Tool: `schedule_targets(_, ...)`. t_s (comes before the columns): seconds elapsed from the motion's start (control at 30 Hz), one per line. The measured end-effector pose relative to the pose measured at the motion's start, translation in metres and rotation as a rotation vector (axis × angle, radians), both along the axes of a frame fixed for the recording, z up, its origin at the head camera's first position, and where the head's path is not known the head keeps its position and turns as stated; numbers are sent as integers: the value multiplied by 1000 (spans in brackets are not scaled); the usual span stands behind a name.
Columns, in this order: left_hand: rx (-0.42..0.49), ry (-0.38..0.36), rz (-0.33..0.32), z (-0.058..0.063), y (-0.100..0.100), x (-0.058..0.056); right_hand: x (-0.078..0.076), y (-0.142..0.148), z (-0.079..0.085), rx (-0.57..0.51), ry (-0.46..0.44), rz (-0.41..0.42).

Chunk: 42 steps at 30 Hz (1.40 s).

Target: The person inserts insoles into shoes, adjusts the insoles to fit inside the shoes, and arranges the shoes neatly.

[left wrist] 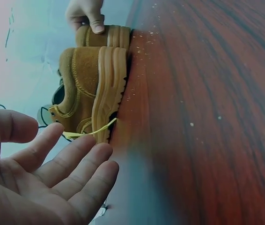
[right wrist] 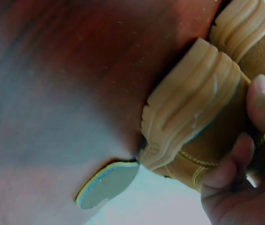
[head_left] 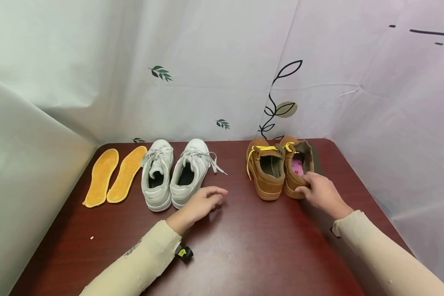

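Note:
At the right of the table stand two brown suede shoes with yellow laces, side by side. My right hand (head_left: 323, 193) grips the heel collar of the right brown shoe (head_left: 290, 181), thumb on the outside of the heel. Pink lining (head_left: 297, 166) with darker spots shows inside that shoe. The left brown shoe (head_left: 268, 179) stands close beside it, untouched. My left hand (head_left: 200, 205) hovers with loosely bent fingers near the heel of the right white sneaker (head_left: 186, 185). In the left wrist view this hand (left wrist: 53, 173) holds nothing.
Another white sneaker (head_left: 158, 176) and two orange insoles (head_left: 102, 176) lie farther left. A flat grey-green piece with a yellow edge (right wrist: 109, 185) lies beyond the gripped shoe. Pale sheeting hangs around the dark red table (head_left: 259, 255). A small white speck (head_left: 91, 237) lies at left.

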<state>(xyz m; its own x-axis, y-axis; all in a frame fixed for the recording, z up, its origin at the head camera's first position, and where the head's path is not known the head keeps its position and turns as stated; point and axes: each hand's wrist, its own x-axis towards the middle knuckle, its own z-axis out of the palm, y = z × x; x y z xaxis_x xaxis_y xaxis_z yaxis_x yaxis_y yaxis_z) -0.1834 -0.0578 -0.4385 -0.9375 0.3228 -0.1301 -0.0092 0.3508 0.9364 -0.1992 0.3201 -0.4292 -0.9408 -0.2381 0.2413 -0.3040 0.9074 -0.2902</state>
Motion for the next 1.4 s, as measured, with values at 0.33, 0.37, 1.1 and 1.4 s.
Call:
schedule_targets(0.33,-3,-17,8,-6,-5,0,5,-2,-6,34,128,16)
schedule_targets(0.37,1,-20,7,-6,-5,0,6,-2,-7,35,138,18)
schedule_targets(1.1,74,-58,-19,-5,-6,2,8,-2,31,-30,405,-1)
schedule_targets(1.4,145,-40,-36,2,-3,4,25,-17,47,-31,474,66)
